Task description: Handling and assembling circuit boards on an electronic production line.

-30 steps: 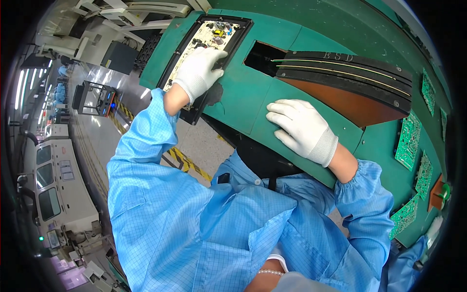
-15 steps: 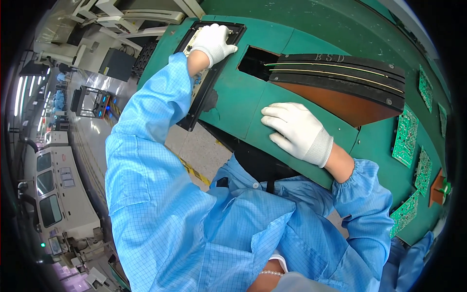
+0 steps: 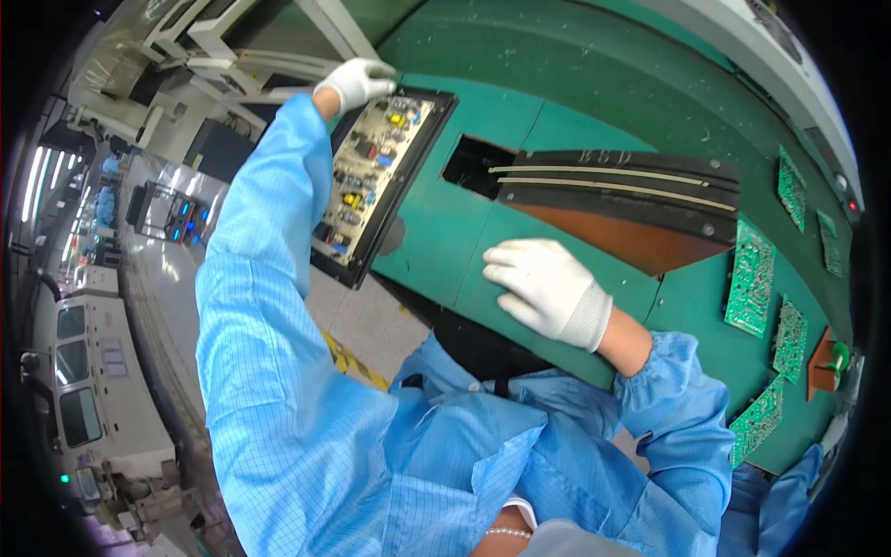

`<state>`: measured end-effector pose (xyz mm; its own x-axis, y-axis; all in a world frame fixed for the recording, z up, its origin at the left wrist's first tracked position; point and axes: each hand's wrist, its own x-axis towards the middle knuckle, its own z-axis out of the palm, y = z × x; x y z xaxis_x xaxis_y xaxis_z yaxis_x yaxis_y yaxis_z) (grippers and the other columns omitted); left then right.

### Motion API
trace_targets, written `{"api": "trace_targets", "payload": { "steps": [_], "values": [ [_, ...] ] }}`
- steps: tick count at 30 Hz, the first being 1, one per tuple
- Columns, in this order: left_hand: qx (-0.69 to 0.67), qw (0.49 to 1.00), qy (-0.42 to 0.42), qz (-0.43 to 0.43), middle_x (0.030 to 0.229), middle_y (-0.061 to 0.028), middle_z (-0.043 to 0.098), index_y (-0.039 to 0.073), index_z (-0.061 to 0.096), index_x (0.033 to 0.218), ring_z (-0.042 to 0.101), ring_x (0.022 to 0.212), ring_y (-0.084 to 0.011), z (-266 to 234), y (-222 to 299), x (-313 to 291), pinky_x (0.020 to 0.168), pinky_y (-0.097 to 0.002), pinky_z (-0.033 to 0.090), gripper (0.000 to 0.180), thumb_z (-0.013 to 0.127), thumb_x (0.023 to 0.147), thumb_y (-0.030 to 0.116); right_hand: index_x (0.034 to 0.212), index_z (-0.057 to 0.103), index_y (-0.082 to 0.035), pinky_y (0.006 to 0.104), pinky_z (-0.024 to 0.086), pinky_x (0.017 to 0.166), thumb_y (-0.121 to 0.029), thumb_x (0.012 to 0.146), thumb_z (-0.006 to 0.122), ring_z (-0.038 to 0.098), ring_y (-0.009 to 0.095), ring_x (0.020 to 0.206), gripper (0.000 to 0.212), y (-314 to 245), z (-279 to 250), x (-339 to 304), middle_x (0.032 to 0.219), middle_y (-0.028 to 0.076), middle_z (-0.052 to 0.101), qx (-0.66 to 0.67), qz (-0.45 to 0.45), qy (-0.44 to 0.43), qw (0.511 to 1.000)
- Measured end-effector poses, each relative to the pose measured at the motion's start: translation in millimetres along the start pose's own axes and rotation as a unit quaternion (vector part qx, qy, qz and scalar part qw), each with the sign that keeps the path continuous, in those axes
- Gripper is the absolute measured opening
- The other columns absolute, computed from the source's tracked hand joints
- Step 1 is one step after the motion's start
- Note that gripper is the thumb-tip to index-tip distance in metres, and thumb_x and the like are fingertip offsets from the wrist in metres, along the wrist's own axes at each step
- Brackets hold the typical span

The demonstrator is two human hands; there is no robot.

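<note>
My left hand (image 3: 360, 84), in a white glove, is at the far left corner of a black frame (image 3: 408, 176). Its fingers are loosely stretched and look apart, with nothing visible between them. Inside the frame lies a circuit board (image 3: 371, 158) with yellow, red and blue components; my left sleeve covers part of its left side. My right hand (image 3: 548, 288), also gloved in white, rests palm down on the green table, fingers spread and holding nothing. Beyond it stands a dark slotted rack (image 3: 622, 181) with thin light strips along its top and a brown side.
A rectangular opening (image 3: 471, 165) is cut in the green tabletop (image 3: 436, 251) beside the rack. Several green circuit boards (image 3: 750, 278) lie at the right, near a small brown holder (image 3: 821, 362) with a green part. A white metal structure (image 3: 278, 65) stands beyond the table's left edge.
My left hand has moved off the board's top to the frame's far left corner, uncovering the components. My right hand stays on the table. The whole view has shifted slightly.
</note>
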<state>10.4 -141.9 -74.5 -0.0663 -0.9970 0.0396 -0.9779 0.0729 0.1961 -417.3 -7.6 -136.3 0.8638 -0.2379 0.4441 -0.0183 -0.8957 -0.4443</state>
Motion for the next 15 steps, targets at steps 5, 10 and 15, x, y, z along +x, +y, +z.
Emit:
{"api": "trace_targets", "payload": {
  "steps": [5, 10, 15],
  "values": [
    [-0.053, 0.996, -0.045, 0.057, 0.103, -0.0182, 0.071, 0.0, 0.068, 0.112, 0.068, 0.091, -0.0253, 13, 10, 7, 0.085, -0.035, 0.052, 0.038, 0.073, 0.082, 0.022, 0.11, 0.062, -0.005, 0.0451, 0.046, 0.095, -0.019, 0.079, 0.067, 0.057, 0.033, 0.112, 0.034, 2, 5, -16, 0.12, 0.015, 0.061, 0.004, 0.001, 0.026, 1.0],
    [-0.036, 0.998, -0.046, 0.026, 0.095, -0.0161, 0.072, 0.005, 0.073, 0.103, 0.07, 0.087, -0.0249, 3, -14, -8, 0.081, -0.035, 0.053, 0.031, 0.075, 0.077, 0.021, 0.111, 0.061, -0.003, 0.0429, 0.044, 0.098, -0.022, 0.084, 0.063, 0.055, 0.032, 0.115, 0.033, 1, 16, -8, 0.119, 0.014, 0.06, 0.023, -0.025, 0.01, 0.999],
    [0.022, 0.999, -0.021, 0.014, 0.089, -0.0143, 0.072, 0.009, 0.076, 0.096, 0.069, 0.082, -0.0295, 9, -3, 7, 0.078, -0.0376, 0.053, 0.026, 0.075, 0.077, 0.027, 0.112, 0.059, -0.003, 0.042, 0.041, 0.102, -0.019, 0.086, 0.061, 0.051, 0.029, 0.12, 0.031, -3, 6, -7, 0.122, 0.013, 0.056, 0.019, -0.001, -0.011, 1.0]
  ]
}}
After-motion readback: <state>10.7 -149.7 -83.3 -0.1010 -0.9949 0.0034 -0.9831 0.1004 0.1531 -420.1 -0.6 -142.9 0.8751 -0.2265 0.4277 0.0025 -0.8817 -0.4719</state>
